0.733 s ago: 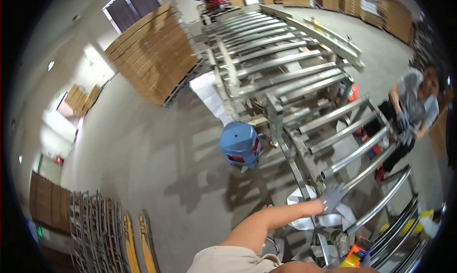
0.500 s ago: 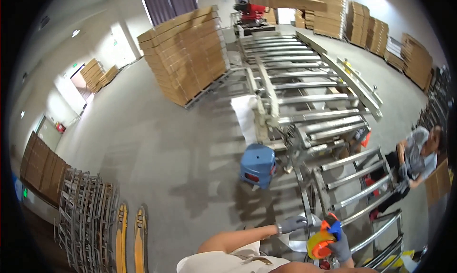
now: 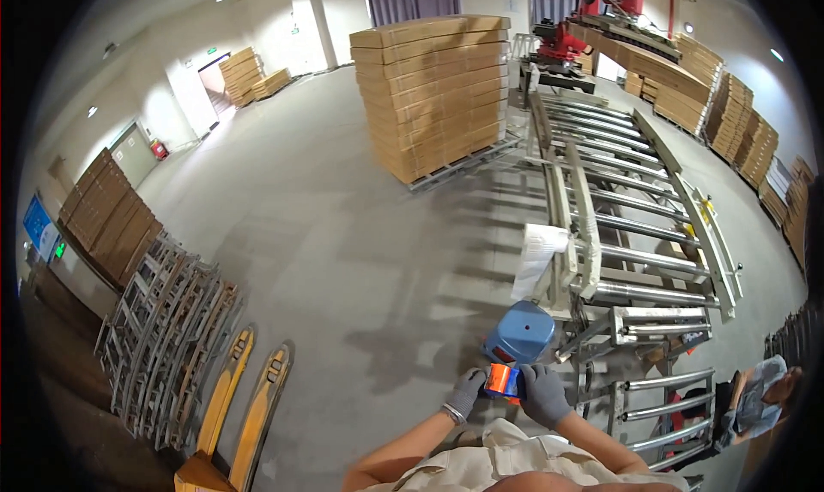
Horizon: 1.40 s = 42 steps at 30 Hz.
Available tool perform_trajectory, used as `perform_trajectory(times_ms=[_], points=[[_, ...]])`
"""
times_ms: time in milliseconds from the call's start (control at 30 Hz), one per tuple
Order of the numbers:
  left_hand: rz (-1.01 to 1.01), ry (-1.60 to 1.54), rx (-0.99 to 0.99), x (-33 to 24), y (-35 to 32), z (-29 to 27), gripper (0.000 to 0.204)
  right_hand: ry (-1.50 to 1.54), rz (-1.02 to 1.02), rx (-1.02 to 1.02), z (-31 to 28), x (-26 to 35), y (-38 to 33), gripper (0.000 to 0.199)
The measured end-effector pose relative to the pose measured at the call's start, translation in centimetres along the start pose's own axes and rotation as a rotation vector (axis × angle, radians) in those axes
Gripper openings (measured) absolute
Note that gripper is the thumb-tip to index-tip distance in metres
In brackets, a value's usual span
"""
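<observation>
Both my hands wear grey gloves and meet low in the view, close to my body. My left hand (image 3: 464, 392) and my right hand (image 3: 542, 394) together grip a small orange and blue object (image 3: 501, 380), which looks like a tape dispenser; its exact shape is partly hidden by my fingers. Just beyond it on the floor stands a blue plastic stool (image 3: 519, 333). A long metal roller conveyor frame (image 3: 601, 234) runs away to the right of the stool.
A pallet stacked with flat cardboard (image 3: 438, 93) stands ahead. Yellow pallet-jack forks (image 3: 240, 406) and stacked metal frames (image 3: 163, 329) lie at lower left. Another person (image 3: 755, 402) crouches at the far right by the conveyor. More cardboard stacks line the walls.
My view has swung left and upward. My left hand has left the conveyor frame and come back to my body, and both hands now hold the orange and blue object.
</observation>
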<state>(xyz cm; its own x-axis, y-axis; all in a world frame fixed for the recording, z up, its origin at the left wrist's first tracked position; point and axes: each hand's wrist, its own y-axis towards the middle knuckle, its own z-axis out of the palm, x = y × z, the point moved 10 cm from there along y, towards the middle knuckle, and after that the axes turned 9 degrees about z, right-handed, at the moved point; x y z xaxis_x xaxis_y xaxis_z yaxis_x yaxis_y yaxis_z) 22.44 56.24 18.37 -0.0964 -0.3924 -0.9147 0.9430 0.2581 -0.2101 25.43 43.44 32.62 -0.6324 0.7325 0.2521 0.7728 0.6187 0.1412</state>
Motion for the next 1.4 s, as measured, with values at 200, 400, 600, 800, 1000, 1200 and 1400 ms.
perform_trajectory(times_ms=[200,400,600,800,1000,1200,1400], points=[[-0.087,-0.421,-0.168,-1.3,5.5,-4.0,0.026,0.194,-0.07,0.13,2.2,1.3,8.4,0.067],[-0.169,-0.974,0.178,-4.9,13.1,-3.7,0.035,0.308,-0.057,0.232,2.4,0.0,16.9,0.075],[-0.03,-0.593,-0.027,-8.1,21.6,-10.2,0.029,0.477,-0.086,0.487,4.8,1.8,28.1,0.08],[-0.024,-0.622,-0.13,-15.9,30.7,-19.7,0.024,0.506,-0.119,0.584,10.2,6.4,41.7,0.081],[0.29,0.338,-0.022,-27.1,41.8,-31.7,0.022,0.355,-0.065,0.692,15.0,12.9,56.2,0.079],[0.256,0.496,-0.032,-35.6,53.8,-36.6,0.018,0.195,-0.066,0.518,11.7,16.3,70.1,0.075],[0.288,0.487,0.028,-40.7,65.0,-38.9,0.019,0.162,-0.014,0.384,11.9,15.8,81.9,0.068]])
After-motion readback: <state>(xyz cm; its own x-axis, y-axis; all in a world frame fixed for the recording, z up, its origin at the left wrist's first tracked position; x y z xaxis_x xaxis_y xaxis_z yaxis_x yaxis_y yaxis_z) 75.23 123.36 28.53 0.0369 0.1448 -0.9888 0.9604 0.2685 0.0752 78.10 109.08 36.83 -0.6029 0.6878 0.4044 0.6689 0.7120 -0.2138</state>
